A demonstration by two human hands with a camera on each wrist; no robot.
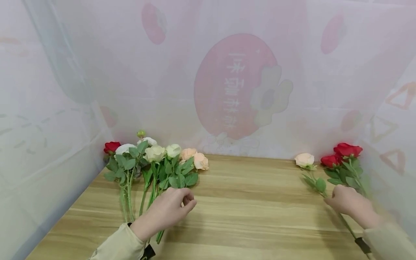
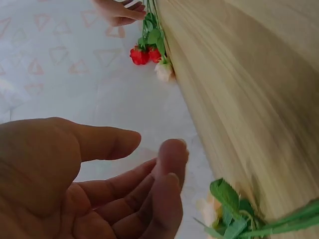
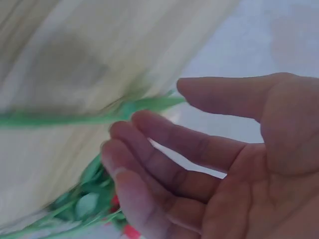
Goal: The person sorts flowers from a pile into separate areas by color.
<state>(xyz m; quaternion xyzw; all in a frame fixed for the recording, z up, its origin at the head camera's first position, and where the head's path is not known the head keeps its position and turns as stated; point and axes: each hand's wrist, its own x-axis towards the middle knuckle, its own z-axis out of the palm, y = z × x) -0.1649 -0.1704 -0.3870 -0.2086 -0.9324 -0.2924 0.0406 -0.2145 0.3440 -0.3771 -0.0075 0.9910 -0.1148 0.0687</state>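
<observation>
My left hand [image 1: 167, 209] hovers over the stems of the left group of artificial roses, its fingers loosely bent. In the left wrist view, the thumb and fingers [image 2: 172, 159] are apart with nothing between them. On the right side, my right hand [image 1: 351, 205] is at the stem of a pale peach rose [image 1: 304, 160]. The right wrist view shows the blurred green stem [image 3: 60, 119] by the fingertips, with a gap between thumb and index finger; whether they touch it I cannot tell. Two red roses [image 1: 347, 150] lie just beyond this hand.
In the left group are a red rose [image 1: 112, 147], white roses [image 1: 125, 148], cream roses [image 1: 155, 153] and peach roses [image 1: 200, 161], leafy stems toward me. A wooden tabletop [image 1: 250, 206] lies between the groups. Printed cloth [image 1: 175, 90] encloses the back and sides.
</observation>
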